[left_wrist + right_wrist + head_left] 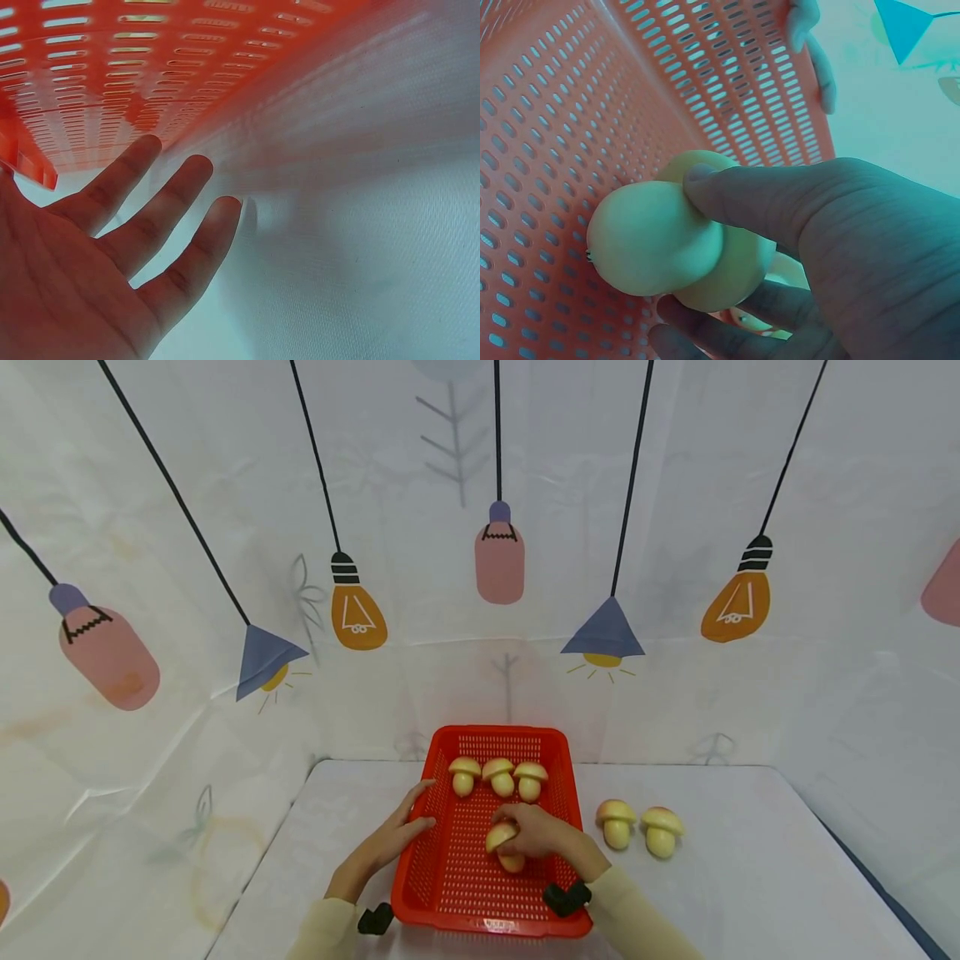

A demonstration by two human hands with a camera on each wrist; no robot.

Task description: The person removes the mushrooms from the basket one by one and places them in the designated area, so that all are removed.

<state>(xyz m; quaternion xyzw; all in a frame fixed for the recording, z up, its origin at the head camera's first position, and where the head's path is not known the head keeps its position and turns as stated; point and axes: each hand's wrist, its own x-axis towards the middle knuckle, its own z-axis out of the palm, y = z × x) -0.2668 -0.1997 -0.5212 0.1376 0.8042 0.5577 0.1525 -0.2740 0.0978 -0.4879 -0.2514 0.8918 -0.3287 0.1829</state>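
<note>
My right hand (531,831) grips a toy mushroom (501,837) with a pale yellow cap and stem, inside the red plastic basket (491,927). In the right wrist view the thumb lies over the mushroom (656,238) and fingers curl beneath it. My left hand (393,835) rests at the basket's left rim with its fingers spread; the left wrist view shows those fingers (184,184) extended beside the perforated wall. Three more mushrooms (498,777) stand in a row at the basket's far end.
Two mushrooms (661,832) stand on the white table (750,877) to the right of the basket. Behind the table hangs a white cloth backdrop (435,693) printed with lamps and bulbs.
</note>
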